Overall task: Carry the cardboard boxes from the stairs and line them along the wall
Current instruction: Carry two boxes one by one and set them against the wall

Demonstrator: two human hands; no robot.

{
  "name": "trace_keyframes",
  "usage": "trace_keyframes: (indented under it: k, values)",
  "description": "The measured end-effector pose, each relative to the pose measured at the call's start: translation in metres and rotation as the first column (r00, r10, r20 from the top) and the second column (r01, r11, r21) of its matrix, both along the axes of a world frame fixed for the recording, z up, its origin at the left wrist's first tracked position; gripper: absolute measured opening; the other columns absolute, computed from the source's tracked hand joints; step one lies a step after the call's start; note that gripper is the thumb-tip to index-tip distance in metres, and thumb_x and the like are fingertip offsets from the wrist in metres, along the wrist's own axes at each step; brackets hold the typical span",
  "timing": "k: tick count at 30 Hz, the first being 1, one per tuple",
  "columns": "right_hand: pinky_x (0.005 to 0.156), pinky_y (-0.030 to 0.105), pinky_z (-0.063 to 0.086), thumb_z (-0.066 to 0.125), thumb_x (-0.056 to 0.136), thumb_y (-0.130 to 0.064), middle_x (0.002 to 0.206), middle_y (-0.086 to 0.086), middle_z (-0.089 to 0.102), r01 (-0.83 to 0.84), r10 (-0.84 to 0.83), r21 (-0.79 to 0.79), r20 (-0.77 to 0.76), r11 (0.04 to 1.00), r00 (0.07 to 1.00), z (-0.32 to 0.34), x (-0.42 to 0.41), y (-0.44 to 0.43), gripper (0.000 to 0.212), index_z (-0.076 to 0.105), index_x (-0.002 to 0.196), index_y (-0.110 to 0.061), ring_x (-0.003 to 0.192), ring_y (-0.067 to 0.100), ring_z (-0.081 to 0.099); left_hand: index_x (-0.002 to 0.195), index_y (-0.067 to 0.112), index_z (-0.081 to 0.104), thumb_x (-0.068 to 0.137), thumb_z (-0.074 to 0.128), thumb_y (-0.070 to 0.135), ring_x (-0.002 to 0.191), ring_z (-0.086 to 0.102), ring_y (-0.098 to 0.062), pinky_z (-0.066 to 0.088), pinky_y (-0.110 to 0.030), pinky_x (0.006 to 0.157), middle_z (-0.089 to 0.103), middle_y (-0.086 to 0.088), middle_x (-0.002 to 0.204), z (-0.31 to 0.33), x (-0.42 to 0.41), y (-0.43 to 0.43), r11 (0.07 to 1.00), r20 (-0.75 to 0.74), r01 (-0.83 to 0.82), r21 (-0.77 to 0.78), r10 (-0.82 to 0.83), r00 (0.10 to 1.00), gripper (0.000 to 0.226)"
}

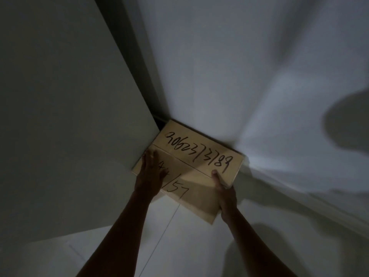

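The white wall (239, 66) fills the upper right of the dim view and rises directly behind the cardboard box (189, 166); a dark rounded shadow lies on it well to the right of the box. A grey-white panel (60, 96), perhaps a door or a second wall, stands to the left of the box and meets the wall in a corner just beyond the box's far left corner, with a dark vertical strip and a small dark gap showing there. The pale tiled floor (119, 246) spreads out below the box toward the camera, one thin joint line running across it from under the box's near edge. The box itself is tucked into that corner, its far long side against the wall and its left end touching or just beside the panel; whether it rests on the floor cannot be told. Its top shows a taped centre seam, a long handwritten number in black marker on the far flap, and "57" with a slash on the near flap. The left hand (152, 172) lies flat and spread on the near flap at the box's left end, fingers extended toward the panel, pressing rather than gripping. The right hand (224, 193) clasps the box's right edge, thumb (215, 175) on top beside the seam, fingers wrapped down the side out of sight
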State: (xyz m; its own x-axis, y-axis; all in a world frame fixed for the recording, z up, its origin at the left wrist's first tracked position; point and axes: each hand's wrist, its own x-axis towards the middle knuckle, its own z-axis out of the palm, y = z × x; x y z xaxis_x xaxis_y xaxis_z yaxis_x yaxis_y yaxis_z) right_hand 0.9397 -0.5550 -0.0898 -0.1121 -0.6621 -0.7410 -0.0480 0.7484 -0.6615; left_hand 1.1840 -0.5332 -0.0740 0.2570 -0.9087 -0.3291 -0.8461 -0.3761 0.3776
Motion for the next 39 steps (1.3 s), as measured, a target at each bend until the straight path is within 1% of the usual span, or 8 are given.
trace_keyframes:
  k: [4,8,12,17,22,27,33,39]
  values:
    - [0.099,0.056,0.054,0.075,0.062,-0.079,0.111,0.001,0.066,-0.053,0.054,0.044,-0.028,0.998,0.998,0.01,-0.006,-0.005,0.095,0.05,0.135,-0.024,0.102,0.025,0.065,0.156,0.009,-0.002,0.096,0.045,0.049,0.152,0.001,-0.04,0.026,-0.057,0.117,-0.002,-0.021,0.165,0.01,-0.002,-0.005,0.998,0.068,0.013,0.062,-0.017,0.998,0.086]
    - [0.11,0.052,0.048,0.07,0.075,-0.076,0.148,0.011,0.058,-0.113,0.121,0.06,-0.16,0.992,0.98,0.055,-0.034,0.004,0.108,0.033,0.158,-0.016,0.131,0.035,0.058,0.157,0.013,-0.005,0.1,0.035,0.05,0.152,-0.003,-0.036,0.005,-0.045,0.122,-0.011,-0.017,0.165,0.054,-0.022,0.012,0.987,0.042,0.046,0.152,-0.053,0.998,0.079]
    - [0.118,0.046,0.036,0.062,0.091,-0.064,0.163,0.017,0.039,-0.176,0.194,0.09,-0.274,0.98,0.942,0.173,-0.085,0.037,0.098,0.023,0.163,-0.011,0.148,0.037,0.041,0.157,0.012,-0.003,0.1,0.025,0.053,0.153,-0.005,-0.032,-0.001,-0.042,0.122,-0.01,-0.015,0.165,0.156,-0.069,0.041,0.969,-0.028,0.155,0.191,-0.153,0.988,0.076]
    - [0.12,0.042,0.031,0.058,0.09,-0.067,0.165,0.017,0.035,-0.199,0.231,0.128,-0.339,0.972,0.912,0.354,-0.181,0.103,0.098,0.022,0.165,-0.014,0.151,0.035,0.036,0.158,0.013,0.003,0.1,0.025,0.054,0.154,-0.003,-0.03,-0.001,-0.042,0.123,-0.004,-0.013,0.166,0.343,-0.172,0.077,0.935,-0.084,0.297,0.196,-0.286,0.955,0.074]
    - [0.119,0.044,0.032,0.056,0.089,-0.071,0.163,0.016,0.038,-0.057,0.069,0.043,-0.389,0.997,0.919,0.506,-0.256,0.188,0.096,0.026,0.164,-0.018,0.15,0.034,0.038,0.157,0.012,0.008,0.101,0.025,0.054,0.153,0.003,-0.031,0.003,-0.044,0.124,0.004,-0.015,0.166,0.492,-0.282,0.115,0.831,-0.084,0.518,0.201,-0.512,0.855,0.073]
    - [0.121,0.048,0.032,0.056,0.089,-0.072,0.163,0.018,0.036,0.101,-0.089,0.002,-0.455,0.995,0.886,0.6,-0.357,0.285,0.097,0.027,0.163,-0.016,0.15,0.035,0.037,0.157,0.012,0.014,0.1,0.026,0.055,0.153,0.007,-0.031,0.008,-0.044,0.124,0.009,-0.015,0.166,0.587,-0.397,0.163,0.674,-0.07,0.717,0.178,-0.718,0.692,0.072]
    - [0.118,0.05,0.037,0.055,0.088,-0.073,0.16,0.019,0.041,0.333,-0.285,0.006,-0.503,0.943,0.816,0.639,-0.506,0.409,0.099,0.028,0.162,-0.014,0.147,0.036,0.041,0.157,0.013,0.017,0.101,0.027,0.054,0.153,0.012,-0.029,0.011,-0.04,0.122,0.016,-0.014,0.165,0.625,-0.56,0.225,0.502,-0.078,0.846,0.18,-0.85,0.521,0.07]
    - [0.115,0.05,0.041,0.057,0.088,-0.072,0.156,0.019,0.045,0.604,-0.514,-0.003,-0.529,0.797,0.675,0.652,-0.641,0.502,0.097,0.031,0.161,-0.014,0.143,0.038,0.046,0.156,0.014,0.02,0.099,0.028,0.057,0.15,0.023,-0.026,0.022,-0.041,0.121,0.023,-0.012,0.163,0.637,-0.717,0.275,0.344,-0.151,0.919,0.193,-0.915,0.374,0.071]
